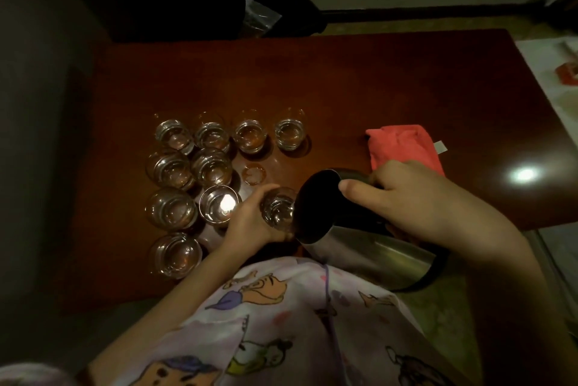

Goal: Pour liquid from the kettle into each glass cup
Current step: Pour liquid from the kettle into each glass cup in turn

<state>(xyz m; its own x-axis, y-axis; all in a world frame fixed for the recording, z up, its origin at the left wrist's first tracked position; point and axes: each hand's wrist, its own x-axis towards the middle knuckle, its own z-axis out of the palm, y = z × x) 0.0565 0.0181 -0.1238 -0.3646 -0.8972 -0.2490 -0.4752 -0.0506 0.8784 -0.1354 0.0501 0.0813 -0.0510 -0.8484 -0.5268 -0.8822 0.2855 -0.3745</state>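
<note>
Kettle [369, 251]: tipped, long axis near-right to far-left, mouth toward the cup [277, 209].
Right hand [416, 198]: grips the kettle.
Left hand [250, 220]: wrapped round the cup.

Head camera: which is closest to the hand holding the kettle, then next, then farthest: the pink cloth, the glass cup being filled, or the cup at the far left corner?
From the right hand:
1. Pink cloth, just behind the hand.
2. Glass cup being filled, at the kettle's mouth, held by the left hand.
3. Far left corner cup, across the table.
</note>
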